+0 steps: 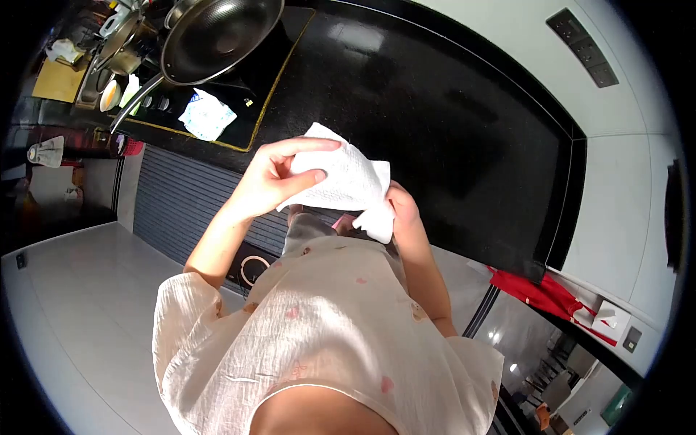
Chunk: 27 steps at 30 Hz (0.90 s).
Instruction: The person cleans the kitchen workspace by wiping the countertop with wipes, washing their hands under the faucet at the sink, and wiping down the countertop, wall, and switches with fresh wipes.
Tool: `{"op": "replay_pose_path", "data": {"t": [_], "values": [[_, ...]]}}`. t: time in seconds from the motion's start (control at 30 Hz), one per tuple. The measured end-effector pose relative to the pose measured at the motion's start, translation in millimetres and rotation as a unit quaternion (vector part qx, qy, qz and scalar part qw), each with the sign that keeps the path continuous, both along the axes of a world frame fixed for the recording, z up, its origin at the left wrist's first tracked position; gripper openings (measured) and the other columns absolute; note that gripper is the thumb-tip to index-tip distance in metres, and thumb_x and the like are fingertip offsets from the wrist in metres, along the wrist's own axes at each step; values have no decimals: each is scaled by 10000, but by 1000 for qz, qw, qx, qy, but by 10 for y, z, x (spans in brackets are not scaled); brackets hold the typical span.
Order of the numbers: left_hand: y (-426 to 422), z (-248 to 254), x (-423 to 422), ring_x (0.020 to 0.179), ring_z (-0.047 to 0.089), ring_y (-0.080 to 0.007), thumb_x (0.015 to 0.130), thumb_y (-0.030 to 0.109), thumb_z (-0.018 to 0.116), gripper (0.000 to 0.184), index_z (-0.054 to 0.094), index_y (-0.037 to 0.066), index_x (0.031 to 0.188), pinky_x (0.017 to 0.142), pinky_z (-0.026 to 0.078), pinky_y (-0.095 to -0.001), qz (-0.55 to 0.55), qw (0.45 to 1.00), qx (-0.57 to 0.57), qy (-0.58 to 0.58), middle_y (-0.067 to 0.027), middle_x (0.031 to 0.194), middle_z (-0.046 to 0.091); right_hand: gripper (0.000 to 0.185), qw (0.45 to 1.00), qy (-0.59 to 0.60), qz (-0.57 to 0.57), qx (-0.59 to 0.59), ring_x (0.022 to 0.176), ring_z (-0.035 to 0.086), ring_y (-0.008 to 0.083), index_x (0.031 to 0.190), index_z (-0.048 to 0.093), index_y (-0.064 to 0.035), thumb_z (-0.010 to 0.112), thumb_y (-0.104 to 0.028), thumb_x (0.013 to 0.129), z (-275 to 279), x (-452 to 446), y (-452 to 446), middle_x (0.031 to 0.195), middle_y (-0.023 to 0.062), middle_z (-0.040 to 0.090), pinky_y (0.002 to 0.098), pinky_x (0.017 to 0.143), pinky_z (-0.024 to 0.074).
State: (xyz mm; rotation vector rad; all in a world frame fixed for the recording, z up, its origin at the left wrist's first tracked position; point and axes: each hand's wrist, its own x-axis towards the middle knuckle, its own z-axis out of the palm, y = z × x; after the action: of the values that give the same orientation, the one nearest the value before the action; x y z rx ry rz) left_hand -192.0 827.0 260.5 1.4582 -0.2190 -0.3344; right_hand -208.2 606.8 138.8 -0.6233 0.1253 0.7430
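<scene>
A white textured cloth or paper towel [341, 177] is held up in front of my body, near the counter's edge. My left hand [275, 174] pinches its left side, with the fingers along the top and the thumb pressed on its face. At the right side, my right hand [404, 206] is closed on a bunched part, and a crumpled end hangs down beside it. Some fingertips of my right hand are hidden by the fold.
A black counter [457, 138] spans the front. A frying pan [217, 40] sits on the stove at the back left, its handle pointing toward me. A crumpled blue-and-white packet [206, 114] lies before it. Pots [127, 43] stand farther left, and a red cloth [544, 296] hangs at right.
</scene>
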Motion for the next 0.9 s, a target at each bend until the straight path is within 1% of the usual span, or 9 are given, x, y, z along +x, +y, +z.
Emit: {"op": "replay_pose_path", "data": {"t": [0.13, 0.27, 0.33, 0.4, 0.5, 0.6, 0.73, 0.87, 0.9], "values": [[42, 160, -27, 911, 525, -107, 704, -76, 582, 376, 539, 1, 1069, 769, 419, -200, 9, 1000, 19, 1, -93, 1073, 546, 380, 992, -124, 19, -21, 827, 583, 243, 1019, 485, 88, 417, -70, 681, 95, 106, -33, 910, 163, 577, 316, 696, 484], [90, 107, -24, 923, 523, -116, 704, -68, 585, 392, 532, 11, 1084, 785, 419, -212, 46, 995, 69, -59, -92, 1087, 539, 345, 985, -164, 10, -57, 912, 537, 161, 1058, 459, 33, 492, -35, 721, 251, 189, -18, 960, 110, 556, 257, 776, 425], [116, 92, -36, 938, 519, -119, 703, -69, 584, 401, 528, 14, 1091, 797, 416, -218, 60, 994, 70, -59, -92, 1096, 534, 91, 964, -220, -13, -146, 752, 486, 74, 845, 449, -43, 505, -67, 777, 258, 227, -7, 791, 19, 510, 212, 679, 396], [142, 81, -51, 955, 512, -122, 700, -71, 583, 410, 524, 15, 1097, 811, 411, -224, 68, 996, 48, -41, -91, 1105, 529, 89, 957, -217, -62, -183, 707, 468, 67, 834, 437, -48, 502, -80, 783, 249, 234, -19, 754, 8, 494, 200, 647, 380], [142, 29, -74, 979, 502, -129, 687, -65, 598, 427, 523, 18, 1099, 833, 400, -234, 72, 994, 67, -54, -93, 1110, 528, 96, 952, -233, -76, -184, 689, 464, 65, 843, 462, -35, 507, -96, 783, 244, 212, -73, 748, 5, 500, 198, 624, 375], [124, 32, -92, 985, 499, -132, 682, -57, 607, 434, 524, 20, 1101, 844, 390, -240, 64, 992, 81, -69, -94, 1108, 529, 117, 968, -207, -29, -137, 706, 483, 72, 858, 499, -26, 519, -105, 774, 220, 189, -102, 766, 15, 519, 205, 639, 389], [109, 48, -103, 980, 513, -153, 691, -43, 600, 420, 530, 26, 1100, 833, 401, -241, 56, 990, 86, -97, -103, 1079, 545, 159, 990, -126, -44, -47, 770, 525, 108, 880, 532, -26, 541, -136, 766, 212, 101, -82, 817, 37, 547, 233, 693, 418], [83, 50, -131, 965, 515, -141, 697, -48, 595, 427, 519, 24, 1111, 825, 405, -241, 51, 992, 82, -84, -101, 1062, 549, 166, 974, -167, -154, 15, 819, 489, 98, 970, 420, -73, 465, -151, 831, 131, 87, -42, 872, 17, 498, 238, 706, 406], [65, 27, -137, 957, 516, -136, 700, -51, 592, 430, 513, 23, 1117, 820, 409, -241, 59, 992, 75, -80, -99, 1058, 549, 155, 965, -186, -181, -30, 800, 473, 89, 990, 366, -100, 425, -151, 856, 154, 79, -22, 870, 14, 475, 232, 696, 398]]}}
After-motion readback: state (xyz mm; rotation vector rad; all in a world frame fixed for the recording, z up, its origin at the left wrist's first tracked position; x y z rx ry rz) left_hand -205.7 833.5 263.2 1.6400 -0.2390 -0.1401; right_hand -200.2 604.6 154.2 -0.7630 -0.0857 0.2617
